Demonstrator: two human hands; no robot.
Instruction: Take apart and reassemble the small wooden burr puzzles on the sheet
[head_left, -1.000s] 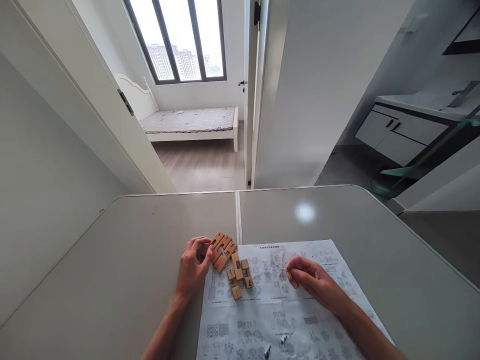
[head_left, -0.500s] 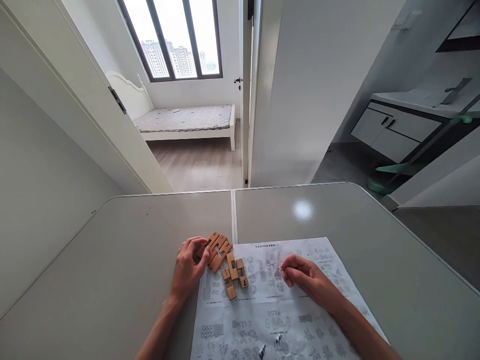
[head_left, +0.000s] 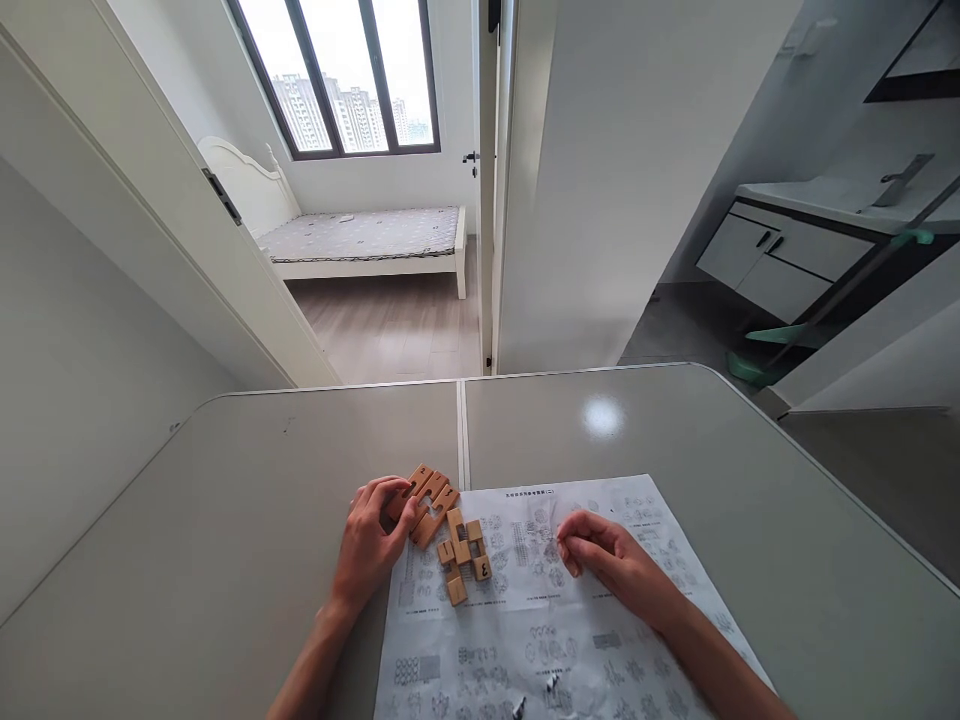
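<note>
My left hand (head_left: 371,545) rests on the grey table (head_left: 225,500) with its fingers curled onto the near edge of a flat group of notched wooden puzzle bars (head_left: 425,493). Just right of it, a second cluster of interlocked wooden bars (head_left: 463,557), one marked with a 3, lies on a printed instruction sheet (head_left: 555,620). My right hand (head_left: 607,560) lies on the sheet with its fingers curled in and pinched together. Whether anything is in that pinch I cannot make out.
The table is made of two halves with a seam (head_left: 460,430) down the middle. Two small dark bits (head_left: 551,683) lie on the sheet near its front. Beyond the table an open door leads to a room with a bed (head_left: 367,240); a cabinet (head_left: 780,270) stands at right.
The view has drifted, so everything sits a little further left in frame. Both hands keep the same pose relative to the wooden pieces.
</note>
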